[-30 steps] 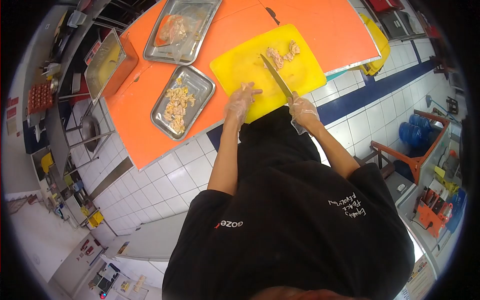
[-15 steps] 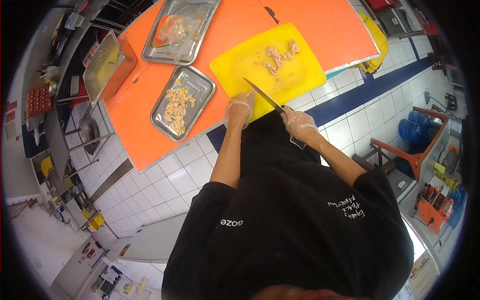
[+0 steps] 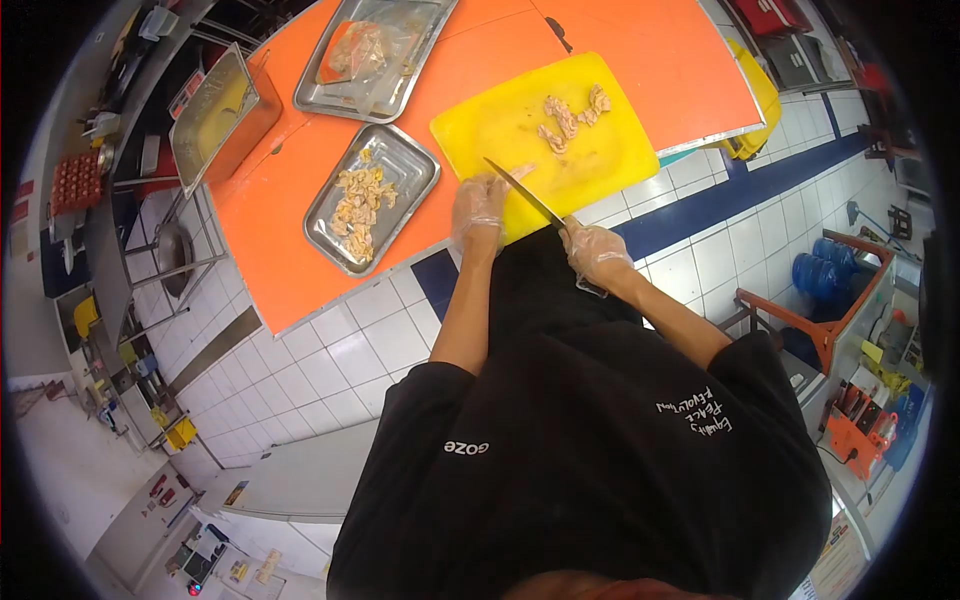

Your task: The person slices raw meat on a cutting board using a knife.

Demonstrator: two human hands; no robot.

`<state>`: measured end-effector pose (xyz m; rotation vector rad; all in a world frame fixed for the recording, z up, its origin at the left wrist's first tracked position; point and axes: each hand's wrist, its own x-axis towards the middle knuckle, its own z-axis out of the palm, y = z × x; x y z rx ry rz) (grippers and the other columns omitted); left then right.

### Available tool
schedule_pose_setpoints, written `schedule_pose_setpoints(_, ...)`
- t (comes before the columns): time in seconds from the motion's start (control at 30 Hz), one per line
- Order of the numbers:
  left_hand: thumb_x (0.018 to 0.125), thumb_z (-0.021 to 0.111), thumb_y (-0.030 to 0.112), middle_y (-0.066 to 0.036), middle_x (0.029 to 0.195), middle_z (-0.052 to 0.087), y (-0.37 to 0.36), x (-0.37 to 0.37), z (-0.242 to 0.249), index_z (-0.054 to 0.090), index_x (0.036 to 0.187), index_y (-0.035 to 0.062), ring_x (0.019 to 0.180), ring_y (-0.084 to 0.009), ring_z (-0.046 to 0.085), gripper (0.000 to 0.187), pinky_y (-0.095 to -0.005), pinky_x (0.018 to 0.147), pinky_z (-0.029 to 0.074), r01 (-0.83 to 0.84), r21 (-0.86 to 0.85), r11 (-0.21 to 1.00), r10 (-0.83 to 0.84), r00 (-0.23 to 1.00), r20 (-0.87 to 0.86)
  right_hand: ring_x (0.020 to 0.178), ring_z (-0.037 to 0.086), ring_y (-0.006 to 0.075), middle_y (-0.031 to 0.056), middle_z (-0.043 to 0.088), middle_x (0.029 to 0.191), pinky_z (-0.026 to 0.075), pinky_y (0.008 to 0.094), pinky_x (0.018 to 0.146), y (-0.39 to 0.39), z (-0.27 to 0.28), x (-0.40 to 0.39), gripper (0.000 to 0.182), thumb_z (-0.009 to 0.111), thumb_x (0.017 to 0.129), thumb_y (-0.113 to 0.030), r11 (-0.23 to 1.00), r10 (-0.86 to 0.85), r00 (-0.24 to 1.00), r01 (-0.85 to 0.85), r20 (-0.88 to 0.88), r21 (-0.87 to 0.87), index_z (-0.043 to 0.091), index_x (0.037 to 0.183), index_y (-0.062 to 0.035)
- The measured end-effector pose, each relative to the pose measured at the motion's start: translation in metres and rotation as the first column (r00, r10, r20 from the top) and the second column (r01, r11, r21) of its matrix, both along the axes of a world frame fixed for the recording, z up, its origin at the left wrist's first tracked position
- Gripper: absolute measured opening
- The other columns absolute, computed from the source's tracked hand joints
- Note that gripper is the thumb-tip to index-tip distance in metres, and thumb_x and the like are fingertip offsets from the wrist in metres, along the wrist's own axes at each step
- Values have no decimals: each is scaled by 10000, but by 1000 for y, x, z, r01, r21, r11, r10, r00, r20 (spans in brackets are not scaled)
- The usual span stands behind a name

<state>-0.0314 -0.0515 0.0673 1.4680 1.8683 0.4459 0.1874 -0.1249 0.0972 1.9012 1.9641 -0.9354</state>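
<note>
My right hand (image 3: 597, 252), in a clear plastic glove, is closed around the handle of a long kitchen knife (image 3: 530, 193). Its blade slants over the near part of a yellow cutting board (image 3: 610, 160), tip toward the left. My left hand (image 3: 478, 208), also gloved, is at the board's near left edge, beside the blade tip. Its fingers are curled, and what they hold, if anything, is hidden. Just beyond the blade shows a small pale strip (image 3: 521, 172). Several pieces of pale cooked-looking meat (image 3: 562, 118) lie farther up the board.
Left of the board, a metal tray (image 3: 418, 190) carries chopped pieces (image 3: 357, 215). Behind it, another tray (image 3: 405, 98) holds a plastic bag (image 3: 362, 55). A deep metal container (image 3: 262, 110) stands at the left edge of the orange table (image 3: 265, 240).
My left hand has shifted slightly forward, with its fingers nearer the blade tip. A pale strip now shows beyond the knife. The whole view has shifted a little.
</note>
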Motion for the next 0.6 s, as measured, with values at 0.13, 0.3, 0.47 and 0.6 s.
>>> schedule_pose_setpoints(0.13,1036,668,354,-228,1188,776,-1,-3,-32,804,1196,48,1153,-413,728,371,-513,995,565,-12,132,991,19,998,-53,998,760,485,265,789,1027,572,617,891,9,-11,2,374,433,1175,-376,999,-25,1000,26,15,-29,602,1266,-54)
schedule_pose_setpoints(0.3,1050,626,392,-225,1214,769,1,3,-31,809,1217,67,1163,-419,720,409,-510,1005,565,-45,162,986,59,995,-86,999,752,498,272,781,1013,569,623,887,16,-5,1,372,440,1175,-372,996,-85,996,86,-24,24,620,1263,-59)
schedule_pose_setpoints(0.47,1085,589,391,-214,1289,738,1,-3,-18,781,1233,89,1208,-412,705,387,-508,1011,567,28,9,1000,-27,995,-97,1006,760,482,269,782,1016,572,615,892,6,-4,-2,380,448,1176,-366,999,-12,1000,11,-21,-47,614,1257,-35)
schedule_pose_setpoints(0.6,1114,554,413,-207,1333,711,3,2,-5,748,1268,109,1248,-415,693,393,-530,1026,567,86,-136,987,-110,978,-178,1036,774,463,261,797,1050,590,582,889,13,-15,-12,296,457,1152,-270,992,12,1000,-14,-10,-122,607,1243,-31)
